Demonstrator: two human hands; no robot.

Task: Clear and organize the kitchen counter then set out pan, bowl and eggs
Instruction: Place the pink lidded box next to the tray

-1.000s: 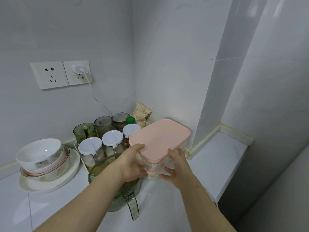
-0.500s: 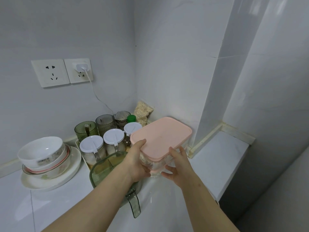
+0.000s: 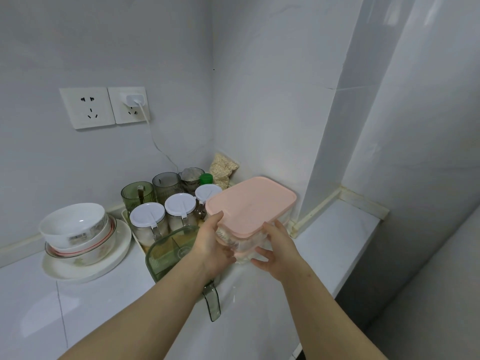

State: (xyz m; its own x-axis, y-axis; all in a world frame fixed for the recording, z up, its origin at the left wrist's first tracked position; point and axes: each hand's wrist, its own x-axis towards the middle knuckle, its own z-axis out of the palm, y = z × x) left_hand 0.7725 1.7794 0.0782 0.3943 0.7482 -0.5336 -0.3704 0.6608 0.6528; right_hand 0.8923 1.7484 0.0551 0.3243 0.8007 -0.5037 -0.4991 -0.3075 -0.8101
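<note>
A clear plastic container with a pink lid (image 3: 250, 203) is held between both hands near the corner of the white counter (image 3: 335, 229). My left hand (image 3: 213, 245) grips its left side, thumb at the lid's edge. On the right side my right hand (image 3: 278, 249) holds it, thumb up and fingers spread under the base. Whether the base touches the counter is hidden. A stack of white bowls (image 3: 74, 224) sits on a white plate (image 3: 85, 270) at the left. No pan or eggs are in view.
A green transparent jug (image 3: 168, 252) with a handle stands under my left forearm. Behind it are white-lidded jars (image 3: 148, 216), green glasses (image 3: 137, 196) and a bag of oats (image 3: 223, 166). A charger (image 3: 132, 100) is plugged into the wall socket. The counter ends at the right.
The container stays near the same spot by the jars. My right hand's fingers have spread a little under it. The view has shifted slightly.
</note>
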